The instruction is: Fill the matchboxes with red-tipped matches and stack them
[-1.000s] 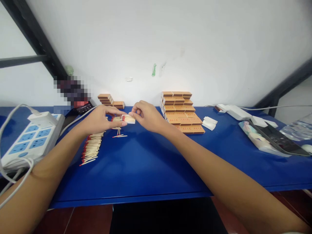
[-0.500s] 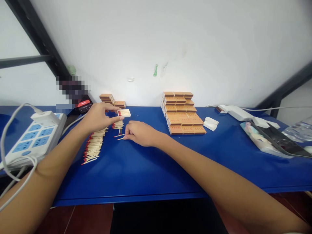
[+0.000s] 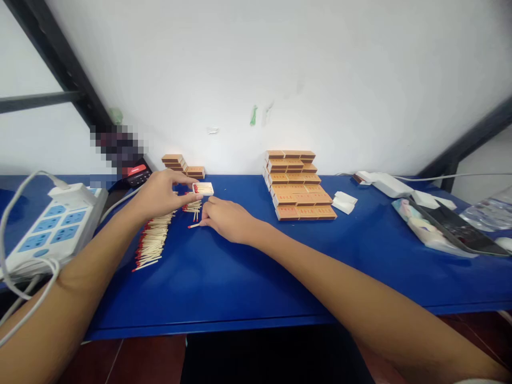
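Between the thumb and fingers of my left hand (image 3: 166, 191) is a small white matchbox tray (image 3: 204, 189) with red-tipped matches lying in it. My right hand (image 3: 226, 220) pinches a match (image 3: 194, 226) near its pale end, the red head pointing left, just above or on the table. A small pile of matches (image 3: 192, 206) lies below the tray, partly behind my left hand. A longer row of matches (image 3: 152, 240) spreads toward me, beside my left wrist.
Stepped matchboxes (image 3: 298, 186) stand against the wall, with a smaller stack (image 3: 175, 161) at back left. Folded white paper (image 3: 344, 202) lies right of the large stack. A power strip (image 3: 56, 224) with cables is at left. A phone (image 3: 448, 226) lies at right on the blue table (image 3: 248, 282).
Two loose matches lay by my right fingertips; now one match shows there, in the pinch. My right hand has shifted slightly left. My left hand keeps hold of the tray.
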Tool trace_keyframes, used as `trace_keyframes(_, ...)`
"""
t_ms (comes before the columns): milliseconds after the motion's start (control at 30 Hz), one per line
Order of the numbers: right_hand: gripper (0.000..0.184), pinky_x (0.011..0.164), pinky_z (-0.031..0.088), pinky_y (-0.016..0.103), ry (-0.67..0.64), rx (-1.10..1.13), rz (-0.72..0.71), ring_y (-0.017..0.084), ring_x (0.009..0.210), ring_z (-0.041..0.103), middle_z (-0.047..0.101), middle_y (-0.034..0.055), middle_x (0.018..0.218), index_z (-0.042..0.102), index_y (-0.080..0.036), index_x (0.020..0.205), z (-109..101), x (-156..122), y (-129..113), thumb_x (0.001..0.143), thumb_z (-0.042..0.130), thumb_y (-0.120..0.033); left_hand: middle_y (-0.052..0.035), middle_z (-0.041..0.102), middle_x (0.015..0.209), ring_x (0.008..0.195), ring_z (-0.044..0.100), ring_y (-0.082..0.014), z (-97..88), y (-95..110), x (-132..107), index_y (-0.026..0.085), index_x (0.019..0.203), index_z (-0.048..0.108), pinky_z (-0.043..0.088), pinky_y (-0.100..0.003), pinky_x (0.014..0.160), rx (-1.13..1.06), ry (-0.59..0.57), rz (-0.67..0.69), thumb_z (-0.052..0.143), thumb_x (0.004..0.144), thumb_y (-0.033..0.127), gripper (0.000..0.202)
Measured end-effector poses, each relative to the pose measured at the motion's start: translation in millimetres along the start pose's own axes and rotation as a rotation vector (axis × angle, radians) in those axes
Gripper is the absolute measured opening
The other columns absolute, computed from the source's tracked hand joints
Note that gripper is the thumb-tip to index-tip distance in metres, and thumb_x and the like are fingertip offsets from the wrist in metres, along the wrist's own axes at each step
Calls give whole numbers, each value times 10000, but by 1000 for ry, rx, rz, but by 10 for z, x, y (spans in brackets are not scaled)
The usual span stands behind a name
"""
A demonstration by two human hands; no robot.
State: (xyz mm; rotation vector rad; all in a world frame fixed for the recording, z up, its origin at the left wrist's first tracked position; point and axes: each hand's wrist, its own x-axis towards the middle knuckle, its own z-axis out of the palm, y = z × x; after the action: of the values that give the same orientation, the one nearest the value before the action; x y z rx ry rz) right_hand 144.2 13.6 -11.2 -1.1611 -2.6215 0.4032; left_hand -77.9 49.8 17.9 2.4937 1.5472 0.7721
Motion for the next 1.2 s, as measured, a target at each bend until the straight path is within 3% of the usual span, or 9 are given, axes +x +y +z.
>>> trace_keyframes(200,173,853,430,334,248,17,97,217,1024,650,692,105,1223,696,-157,1145,-220,13,220,1147,570,-275,-97,868,1129,1023,781,-333,12,26,7,239,1127,905,581,-411,920,-50,-65,43,798,797,716,589)
trace_keyframes(333,133,829,409,330,274,28,126,210,984,625,686,92,1172,695,-163,1112,-235,22,322,1128,587,-240,-75,865,1037,920,770,-287,8,86,4,252,1085,912,570,-370,835,-119,-98,52,833,782,712,557)
trace_keyframes(500,107,812,408,325,283,85,62,195,936,611,670,70,1121,697,-175,1073,-157,42,371,1106,616,-237,-59,866,1058,957,778,-286,0,125,-2,267,1100,911,582,-356,843,-163,-121,65,859,774,666,518)
trace_keyframes(733,147,845,422,330,439,159,22,189,909,595,655,49,1050,687,-182,1039,-112,69,375,1105,625,-297,-84,865,1186,1084,780,-335,-29,89,-3,245,1153,894,595,-407,961,-117,-84,-22,828,792,675,565)
trace_keyframes(867,143,837,430,328,305,127,-55,186,900,594,645,53,1098,702,-186,1126,-3,53,292,1118,572,-244,-106,860,1210,1161,769,-374,-29,-1,6,230,1134,882,576,-457,1039,-43,6,-105,802,799,673,560)
trace_keyframes(1000,299,877,457,320,124,84,-212,195,1027,619,624,66,1215,709,-237,1290,144,118,257,1091,530,-103,-104,856,1211,1179,763,-381,-24,-40,10,244,1062,879,572,-469,1039,-8,32,-100,766,819,662,496)
trace_keyframes(1200,113,872,491,320,105,63,-202,208,1039,620,631,78,1153,716,-178,1068,166,193,201,1102,612,-206,-109,852,1224,1192,758,-371,-11,-11,8,220,1139,875,583,-425,1021,21,16,-123,761,808,648,552)
